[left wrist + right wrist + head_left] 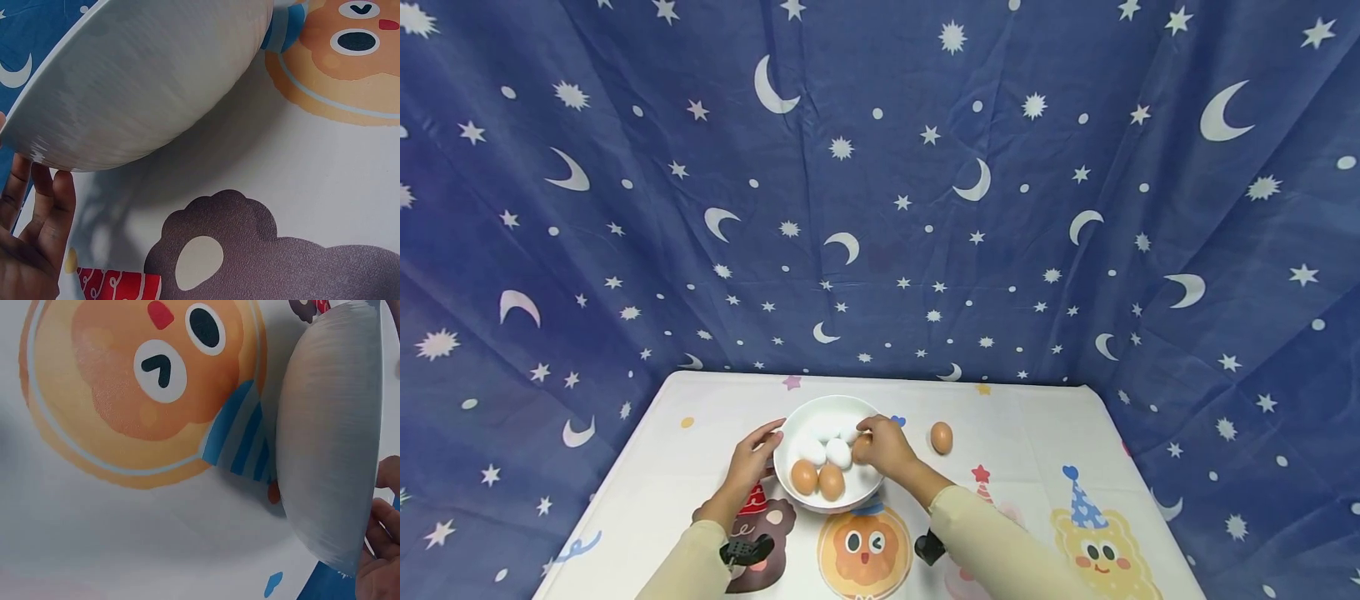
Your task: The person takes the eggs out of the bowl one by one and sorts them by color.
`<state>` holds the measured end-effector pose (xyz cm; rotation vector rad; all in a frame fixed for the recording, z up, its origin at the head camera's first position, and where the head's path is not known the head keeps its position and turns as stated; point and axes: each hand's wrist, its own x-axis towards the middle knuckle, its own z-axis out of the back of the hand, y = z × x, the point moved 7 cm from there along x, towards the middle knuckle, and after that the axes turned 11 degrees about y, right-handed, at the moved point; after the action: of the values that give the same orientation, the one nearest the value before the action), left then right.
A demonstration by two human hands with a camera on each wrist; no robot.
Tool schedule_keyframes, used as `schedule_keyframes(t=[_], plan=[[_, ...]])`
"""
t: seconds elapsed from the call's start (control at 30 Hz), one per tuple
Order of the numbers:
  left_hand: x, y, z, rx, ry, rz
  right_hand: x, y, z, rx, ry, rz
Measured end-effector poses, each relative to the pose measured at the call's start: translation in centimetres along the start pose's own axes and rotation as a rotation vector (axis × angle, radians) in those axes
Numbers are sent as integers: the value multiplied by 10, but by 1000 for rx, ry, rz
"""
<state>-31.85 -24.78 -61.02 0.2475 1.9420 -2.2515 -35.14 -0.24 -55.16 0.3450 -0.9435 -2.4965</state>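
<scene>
A white bowl (pixel 790 417) stands on the table with several white eggs (pixel 838 454) and brown eggs (pixel 831 482) inside. My left hand (pixel 752 458) grips the bowl's left side, thumb at the rim. In the left wrist view, the fingers (pixel 62 194) of that hand touch the bowl's outer wall (pixel 156 81) from below. Over the bowl's right rim reaches my right hand (pixel 886 446), its fingers around a brown egg (pixel 862 450) that they partly cover. The right wrist view has the bowl's outside (pixel 331 425) hiding the eggs, with fingers (pixel 384 531) at the rim.
One more brown egg (pixel 942 437) lies on the tablecloth (pixel 1022 425), right of the bowl. Cartoon figures are printed on the cloth. A blue curtain (pixel 880 167) with moons and stars hangs behind and along both sides of the table.
</scene>
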Motion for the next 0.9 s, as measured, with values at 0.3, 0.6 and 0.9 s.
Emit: schedule_keyframes(t=[0.3, 0.6, 0.9], plan=[[-1, -3, -1, 0, 6, -2, 1, 5, -6, -148, -4, 24], [0, 1, 0, 18, -3, 7, -1, 7, -13, -241, 19, -12], [-2, -1, 1, 4, 0, -1, 0, 8, -20, -349, 80, -18]])
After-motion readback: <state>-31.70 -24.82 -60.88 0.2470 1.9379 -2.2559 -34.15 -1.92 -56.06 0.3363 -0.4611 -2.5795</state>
